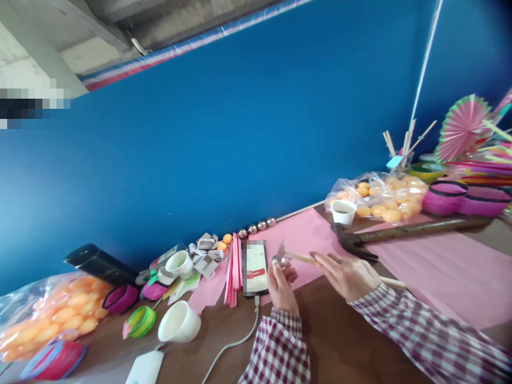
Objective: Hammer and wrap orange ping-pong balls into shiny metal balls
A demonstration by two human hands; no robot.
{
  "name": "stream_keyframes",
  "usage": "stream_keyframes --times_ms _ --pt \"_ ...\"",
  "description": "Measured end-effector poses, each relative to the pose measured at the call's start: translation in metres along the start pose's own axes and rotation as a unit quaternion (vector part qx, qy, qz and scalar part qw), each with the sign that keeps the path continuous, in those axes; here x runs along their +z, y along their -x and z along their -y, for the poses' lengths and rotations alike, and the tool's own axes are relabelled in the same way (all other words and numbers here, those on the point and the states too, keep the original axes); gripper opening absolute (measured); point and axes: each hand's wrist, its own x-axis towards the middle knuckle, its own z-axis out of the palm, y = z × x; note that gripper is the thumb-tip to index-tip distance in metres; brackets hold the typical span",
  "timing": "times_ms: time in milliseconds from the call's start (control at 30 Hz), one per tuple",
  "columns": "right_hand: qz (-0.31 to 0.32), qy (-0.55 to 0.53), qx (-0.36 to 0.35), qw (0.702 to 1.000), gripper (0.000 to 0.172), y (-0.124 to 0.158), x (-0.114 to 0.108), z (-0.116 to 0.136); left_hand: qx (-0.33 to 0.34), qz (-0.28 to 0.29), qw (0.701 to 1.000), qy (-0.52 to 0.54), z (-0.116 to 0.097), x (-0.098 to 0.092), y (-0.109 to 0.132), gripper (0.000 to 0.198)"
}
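Note:
My left hand (282,284) is closed in a pinch on a small silver foil piece (280,257), held just above the brown table (340,341). My right hand (347,276) lies over a thin wooden stick (300,257), fingers curled around it; the stick's tip points at the foil piece and its other end shows past my wrist. Both sleeves are red-and-white checked. A phone (255,266) lies flat just left of my left hand, with a cable (236,341) plugged into it.
A hammer (400,232) lies on pink paper (440,272) behind my right hand. Bags of orange balls (384,200) (48,314), white cups (343,212) (179,322) (180,263), silver balls (256,228), pink strips (232,272), pink bowls (466,197) and a paper fan (460,125) stand along the blue wall.

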Motion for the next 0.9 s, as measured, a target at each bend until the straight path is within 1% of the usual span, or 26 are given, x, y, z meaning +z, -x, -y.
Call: stream_keyframes --times_ms 167,300,367,433,500,533,600,633,767,900 --pt "-0.01 -0.004 -0.002 1.0 0.036 0.0 0.0 0.001 -0.007 -0.005 1.0 0.026 -0.004 0.002 0.002 0.039" --pt "0.013 -0.002 -0.022 1.0 0.036 0.0 -0.001 0.001 -0.004 -0.004 1.0 0.027 -0.004 0.002 0.002 0.036" --pt "0.007 0.005 -0.008 1.0 0.036 -0.001 0.0 -0.002 0.005 -0.004 1.0 0.014 -0.004 0.003 0.003 0.035" --pt "-0.008 0.025 0.032 0.999 0.037 -0.003 0.003 -0.009 0.017 0.0 1.0 -0.021 -0.006 0.004 0.007 0.035" --pt "0.006 0.059 0.064 0.996 0.039 -0.006 0.007 -0.018 0.032 0.019 0.997 -0.071 -0.009 0.006 0.011 0.035" --pt "0.028 0.078 0.068 0.994 0.041 -0.007 0.01 -0.022 0.042 0.036 0.994 -0.095 -0.011 0.007 0.014 0.035" --pt "0.071 0.111 0.06 0.989 0.043 -0.009 0.016 -0.028 0.062 0.069 0.987 -0.131 -0.014 0.01 0.018 0.035" --pt "0.081 0.122 0.056 0.988 0.042 -0.01 0.018 -0.029 0.07 0.077 0.985 -0.141 -0.014 0.011 0.02 0.036" --pt "0.071 0.126 0.062 0.988 0.035 -0.013 0.028 -0.025 0.084 0.085 0.981 -0.154 -0.012 0.016 0.025 0.037" --pt "0.041 0.128 0.072 0.988 0.033 -0.017 0.036 -0.015 0.096 0.137 0.973 -0.159 -0.009 0.019 0.028 0.038"
